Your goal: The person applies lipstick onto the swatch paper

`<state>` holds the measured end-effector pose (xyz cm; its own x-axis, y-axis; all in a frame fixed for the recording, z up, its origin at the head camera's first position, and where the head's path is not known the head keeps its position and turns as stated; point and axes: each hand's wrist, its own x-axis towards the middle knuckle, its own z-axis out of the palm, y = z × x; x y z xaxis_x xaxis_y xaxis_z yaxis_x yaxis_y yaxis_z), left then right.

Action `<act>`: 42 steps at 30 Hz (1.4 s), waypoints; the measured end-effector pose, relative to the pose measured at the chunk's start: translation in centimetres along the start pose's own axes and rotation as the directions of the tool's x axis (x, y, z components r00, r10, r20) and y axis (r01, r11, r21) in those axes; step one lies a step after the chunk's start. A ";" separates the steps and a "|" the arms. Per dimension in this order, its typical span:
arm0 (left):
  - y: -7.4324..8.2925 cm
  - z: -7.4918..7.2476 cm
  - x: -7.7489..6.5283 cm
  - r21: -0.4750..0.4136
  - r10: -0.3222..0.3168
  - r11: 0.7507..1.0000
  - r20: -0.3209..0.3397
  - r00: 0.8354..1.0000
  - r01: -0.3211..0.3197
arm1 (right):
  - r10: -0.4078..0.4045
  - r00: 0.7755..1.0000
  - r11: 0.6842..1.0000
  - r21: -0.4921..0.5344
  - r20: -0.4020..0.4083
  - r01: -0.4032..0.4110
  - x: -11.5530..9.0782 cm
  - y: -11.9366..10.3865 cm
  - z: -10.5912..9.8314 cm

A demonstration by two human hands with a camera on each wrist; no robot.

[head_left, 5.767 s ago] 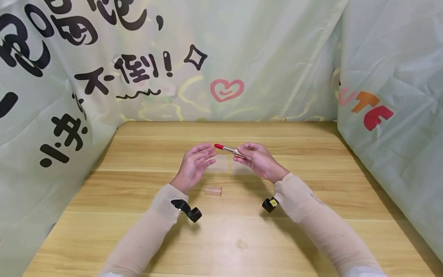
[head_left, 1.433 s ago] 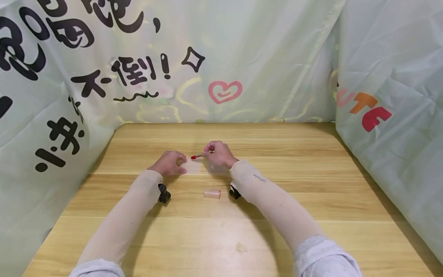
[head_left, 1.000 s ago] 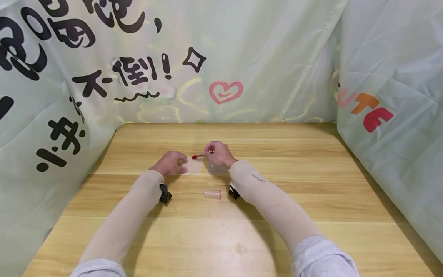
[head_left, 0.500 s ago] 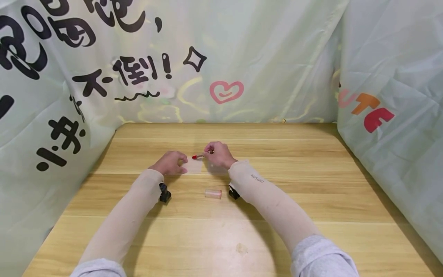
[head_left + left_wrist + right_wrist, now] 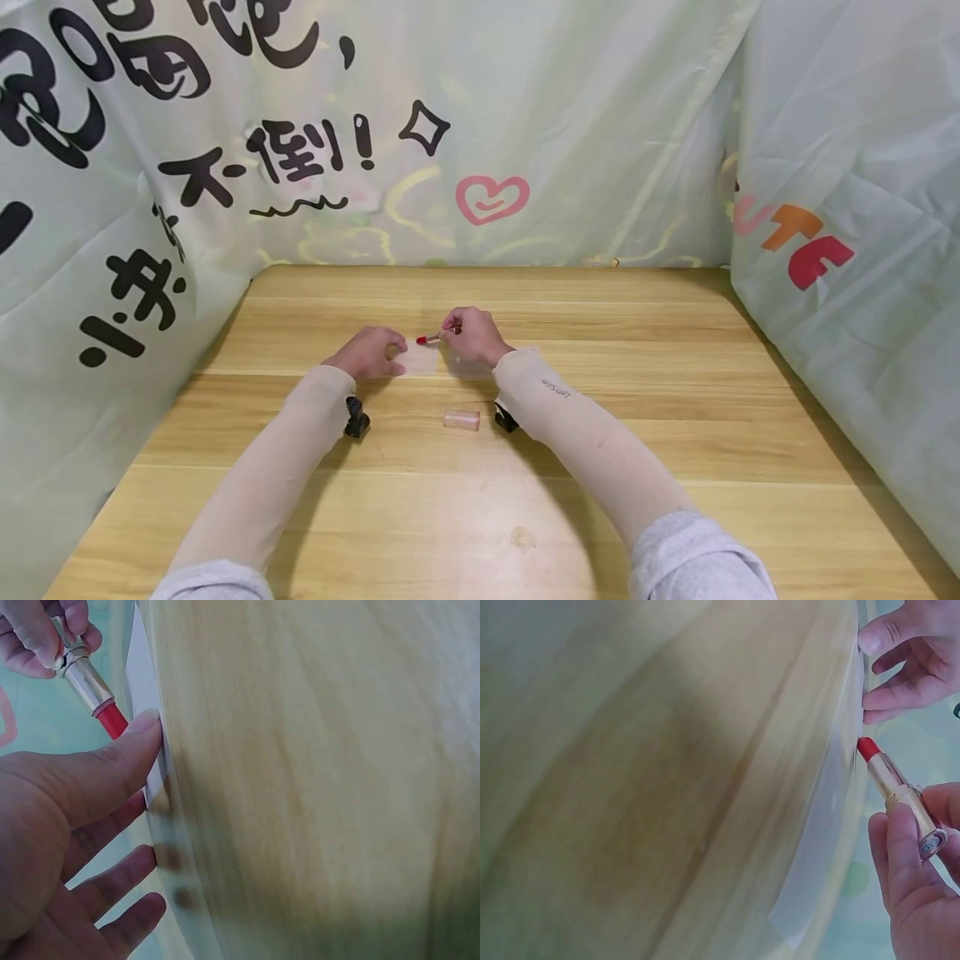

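My right hand (image 5: 474, 335) grips the metallic base of a lipstick (image 5: 885, 774), its red bullet extended and pointing left and down. In the right wrist view the bullet's tip is at the surface of a thin pale sheet (image 5: 422, 360); whether it touches cannot be told. My left hand (image 5: 366, 353) rests at the left end of that sheet, thumb and fingertips down and spread, fingers fairly straight in the left wrist view. A second pale patch (image 5: 467, 367) lies to the right, partly under my right hand and in its shadow. Nearer me lies the clear pinkish lipstick cap (image 5: 461, 420).
The wooden table (image 5: 420, 517) has a small stain (image 5: 522, 537) near its front. Pale printed cloth (image 5: 600, 125) stands around the back and both sides. Black wrist cameras (image 5: 357, 418) hang under both wrists.
Since the earliest frame, both hands have come down leftward from mid-air to the sheet, the left hand onto it, with the lipstick lowered beside. Over the last second almost nothing has moved.
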<state>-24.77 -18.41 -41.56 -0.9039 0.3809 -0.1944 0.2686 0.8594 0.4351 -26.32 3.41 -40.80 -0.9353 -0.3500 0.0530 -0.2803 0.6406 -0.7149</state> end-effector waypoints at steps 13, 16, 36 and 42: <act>0.0 0.0 0.3 0.023 -0.005 1.000 0.011 1.000 0.005 | 0.015 1.000 1.000 0.006 0.009 -0.015 -0.2 -0.3 0.0; 0.0 0.1 0.2 0.024 -0.002 1.000 0.007 1.000 0.002 | 0.015 1.000 1.000 0.006 0.013 -0.015 -0.2 -0.3 0.1; 0.3 -0.1 -0.1 0.041 -0.018 0.999 -0.007 1.000 0.018 | 0.008 0.998 1.000 -0.014 0.055 -0.007 -0.3 -0.4 -0.2; 0.4 -0.1 -0.1 0.044 -0.016 0.999 -0.008 1.000 0.017 | 0.004 0.998 1.000 -0.021 0.068 -0.002 -0.6 -0.5 -0.3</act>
<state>-24.61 -18.11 -41.32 -0.9107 0.3642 -0.1949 0.2679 0.8800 0.3923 -25.73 3.54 -40.27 -0.9194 -0.3934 0.0025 -0.2825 0.6559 -0.7000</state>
